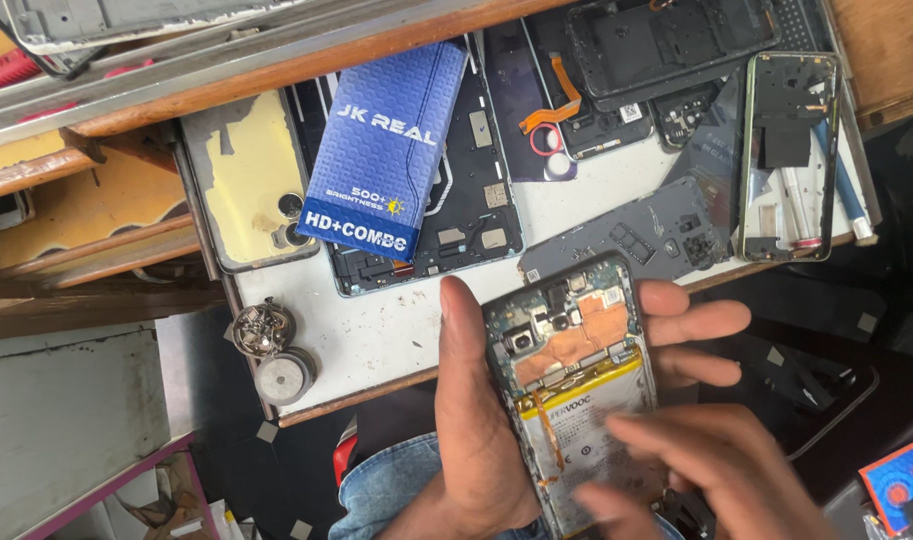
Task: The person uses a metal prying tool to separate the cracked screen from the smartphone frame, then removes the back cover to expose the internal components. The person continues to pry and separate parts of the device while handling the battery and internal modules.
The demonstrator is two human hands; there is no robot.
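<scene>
Opened smartphone [575, 375], back cover off, battery and circuit board showing | position: above the lap, just below white tray [377, 340] edge | left hand [477, 430]: wrapped around it, thumb along left edge, fingers on right edge | right hand [707, 465]: blurred, loosely open, fingertips resting on battery, gripping nothing

Glossy blue cardboard box [382, 150]; worn wooden bench edge [307, 50]; matt white tray [377, 335]

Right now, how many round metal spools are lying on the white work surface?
2. Both lie at the near left corner of the white work surface: the open tangled spool, and the closed flat spool just below it, touching. Others may be hidden.
</scene>
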